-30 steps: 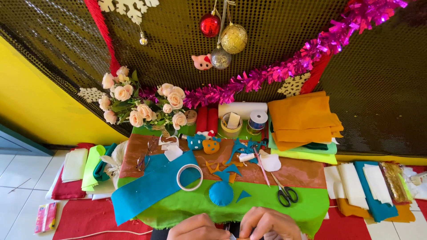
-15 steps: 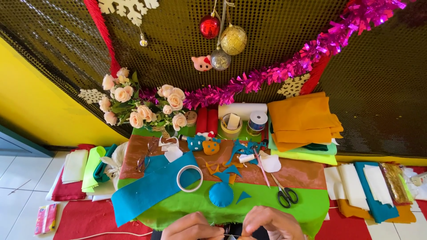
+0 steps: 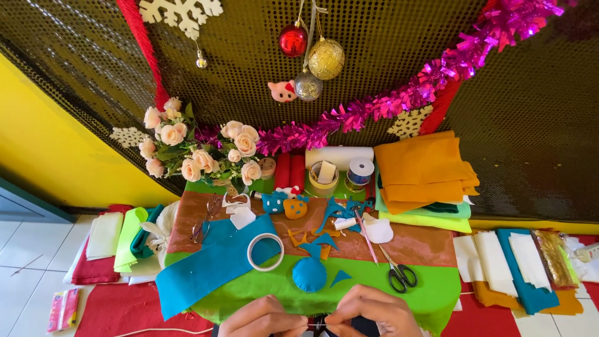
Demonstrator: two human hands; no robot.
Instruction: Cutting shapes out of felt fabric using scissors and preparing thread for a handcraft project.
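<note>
Thread (image 3: 317,325) pinched taut between left hand (image 3: 262,318) and right hand (image 3: 374,315) (fingertips closed).

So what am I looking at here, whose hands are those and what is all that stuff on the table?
There is no machine: a person wears a camera on the head, looking down. The left hand and right hand meet at the bottom edge, pinching something too small to identify. In front lies green felt with a blue felt strip, a tape ring, a blue felt circle and scissors. Behind stand fabric roses and folded orange felt.
</note>
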